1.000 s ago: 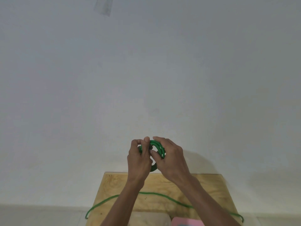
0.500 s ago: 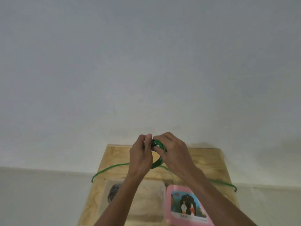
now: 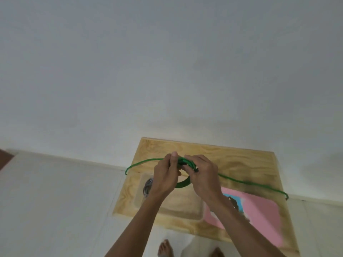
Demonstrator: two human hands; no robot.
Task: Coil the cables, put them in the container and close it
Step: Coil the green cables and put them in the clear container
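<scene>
2 hands | left hand (image 3: 165, 178) and right hand (image 3: 203, 178) clamped on green cable (image 3: 182, 184) | above clear container (image 3: 185, 210)

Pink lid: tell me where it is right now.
In the head view the pink lid lies flat on the right part of the wooden table, beside the clear container, partly under the right forearm.

Worktop (image 3: 232, 158): pale plywood, visible grain, matt. Cable (image 3: 246, 183): green, smooth sheath. Container (image 3: 185, 215): clear plastic, slightly frosted look. Lid (image 3: 263, 212): pink plastic, smooth, printed picture. Wall (image 3: 167, 71): white, matt.
</scene>
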